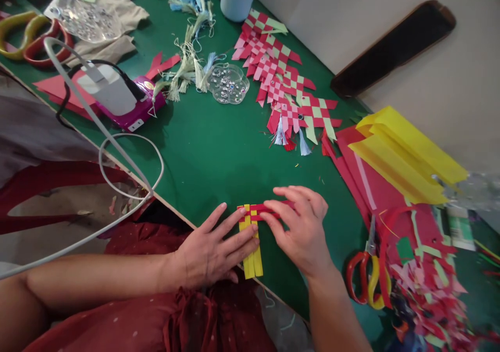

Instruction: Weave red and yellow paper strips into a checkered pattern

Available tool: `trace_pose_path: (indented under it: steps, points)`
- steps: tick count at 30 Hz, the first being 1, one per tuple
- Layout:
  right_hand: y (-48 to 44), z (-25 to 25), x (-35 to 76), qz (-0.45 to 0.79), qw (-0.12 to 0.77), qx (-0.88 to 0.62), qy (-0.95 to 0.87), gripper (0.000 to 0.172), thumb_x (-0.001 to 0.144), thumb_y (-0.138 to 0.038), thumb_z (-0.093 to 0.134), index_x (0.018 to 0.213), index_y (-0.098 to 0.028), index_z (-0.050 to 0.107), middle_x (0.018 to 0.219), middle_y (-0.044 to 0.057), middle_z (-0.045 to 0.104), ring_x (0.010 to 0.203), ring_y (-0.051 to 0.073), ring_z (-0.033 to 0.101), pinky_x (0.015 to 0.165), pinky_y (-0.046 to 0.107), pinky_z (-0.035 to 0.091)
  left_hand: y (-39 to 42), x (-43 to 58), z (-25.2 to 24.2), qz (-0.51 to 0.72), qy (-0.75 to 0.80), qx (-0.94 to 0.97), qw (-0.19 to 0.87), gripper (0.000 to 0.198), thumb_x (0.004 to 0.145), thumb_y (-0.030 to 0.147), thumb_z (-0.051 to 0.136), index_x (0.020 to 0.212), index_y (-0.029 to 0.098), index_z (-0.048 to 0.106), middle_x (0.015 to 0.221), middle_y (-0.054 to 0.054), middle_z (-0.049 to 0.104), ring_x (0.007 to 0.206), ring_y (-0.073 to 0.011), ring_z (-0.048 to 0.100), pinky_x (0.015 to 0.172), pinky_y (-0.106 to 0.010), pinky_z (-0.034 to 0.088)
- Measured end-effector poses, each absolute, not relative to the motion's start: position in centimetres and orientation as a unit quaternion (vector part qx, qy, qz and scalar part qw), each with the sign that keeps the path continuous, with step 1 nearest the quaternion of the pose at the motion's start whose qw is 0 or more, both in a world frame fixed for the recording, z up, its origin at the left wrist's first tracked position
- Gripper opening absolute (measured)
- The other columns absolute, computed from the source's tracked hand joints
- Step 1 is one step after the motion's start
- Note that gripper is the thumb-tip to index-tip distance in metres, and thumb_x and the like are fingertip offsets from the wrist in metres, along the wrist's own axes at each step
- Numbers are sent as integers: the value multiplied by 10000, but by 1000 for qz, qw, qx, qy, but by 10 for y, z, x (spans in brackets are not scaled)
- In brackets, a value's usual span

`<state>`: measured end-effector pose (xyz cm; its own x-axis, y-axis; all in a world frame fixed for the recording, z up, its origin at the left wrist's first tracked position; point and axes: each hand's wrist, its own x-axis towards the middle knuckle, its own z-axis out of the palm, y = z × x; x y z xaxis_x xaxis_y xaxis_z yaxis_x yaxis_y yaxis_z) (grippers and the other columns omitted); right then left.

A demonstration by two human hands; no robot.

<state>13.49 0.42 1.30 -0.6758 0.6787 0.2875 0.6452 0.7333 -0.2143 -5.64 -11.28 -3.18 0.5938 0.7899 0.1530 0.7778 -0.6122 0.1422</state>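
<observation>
Left hand [209,245]: palm down, fingers spread, fingertips resting on the flat yellow paper strips [253,258] at the near edge of the green tabletop [195,164]. Right hand [302,227]: thumb and forefinger pinching the narrow red paper strips [260,207], other fingers loosely bent. Red runs crosswise through yellow at the far end of the piece; yellow tails point near, side by side.

Far right of the hands: overlapping row of red, pink and pale-green checkered paper weaves [281,76], some with tassels. Left of that row: clear flower-shaped plastic case [228,84] of small round bits. Right: metal scissors with red and yellow handles [369,246], beside a heap of coloured paper scraps [429,289].
</observation>
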Motion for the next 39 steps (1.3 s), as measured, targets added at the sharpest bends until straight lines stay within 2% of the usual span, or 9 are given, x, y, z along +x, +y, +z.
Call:
trace_pose_path:
  steps: [6, 14, 18, 22, 26, 29, 33, 39]
  points:
    - [-4, 5, 142, 53, 174, -317, -931, 66, 862, -225, 673, 869, -277, 713, 1065, 19, 696, 1063, 233, 515, 988, 478, 383, -115, -57, -33, 92, 437, 895, 19, 666, 920, 666, 423, 1454, 270, 401, 1586, -22, 287, 1478, -303, 159, 1168, -610, 193]
    - [-4, 0, 141, 63, 178, -338, -922, 58, 872, -255, 667, 877, -271, 722, 1081, 27, 693, 1075, 240, 511, 984, 474, 379, -114, -56, -33, 90, 436, 895, 24, 706, 888, 698, 455, 1454, 277, 411, 1596, -20, 257, 1440, -347, 256, 1177, -616, 136]
    - [-4, 0, 139, 62, 176, -346, -920, 65, 879, -262, 658, 873, -274, 721, 1086, 26, 693, 1079, 240, 513, 982, 466, 377, -114, -57, -32, 93, 431, 897, 25, 725, 869, 722, 458, 1441, 278, 432, 1586, -37, 283, 1429, -355, 281, 1169, -605, 176]
    - [-9, 2, 141, 54, 184, -364, -912, 84, 878, -235, 655, 937, -266, 707, 1097, 38, 690, 1086, 250, 534, 968, 469, 398, -113, -58, -31, 94, 429, 898, 32, 730, 859, 719, 482, 1443, 284, 426, 1569, -39, 318, 1427, -356, 287, 1160, -610, 197]
    - [-31, 7, 150, 69, 219, -422, -877, 172, 879, -143, 630, 1019, -235, 672, 1001, 62, 687, 969, 226, 583, 885, 419, 480, -111, -58, -28, 99, 430, 897, 35, 712, 872, 708, 475, 1437, 278, 433, 1551, -30, 354, 1418, -348, 300, 1170, -604, 169]
    - [-62, 6, 156, 101, 217, -441, -865, 201, 881, -136, 620, 1065, -208, 658, 966, 77, 683, 917, 219, 589, 832, 395, 510, -110, -59, -27, 101, 429, 897, 37, 717, 876, 702, 475, 1440, 262, 430, 1541, -29, 373, 1414, -350, 300, 1177, -607, 135]
    - [-98, -1, 158, 108, 190, -475, -853, 250, 891, -191, 620, 1135, -227, 661, 1048, 88, 676, 955, 240, 576, 837, 419, 504, -111, -60, -27, 93, 424, 900, 47, 800, 828, 720, 540, 1461, 249, 402, 1554, -33, 351, 1431, -360, 261, 1184, -605, 108]
    - [-109, -8, 158, 81, 203, -493, -842, 213, 881, -194, 640, 1084, -221, 699, 1073, 102, 680, 972, 252, 546, 860, 442, 481, -110, -60, -26, 83, 421, 901, 56, 847, 805, 736, 553, 1479, 255, 371, 1568, -17, 327, 1444, -361, 239, 1180, -611, 133]
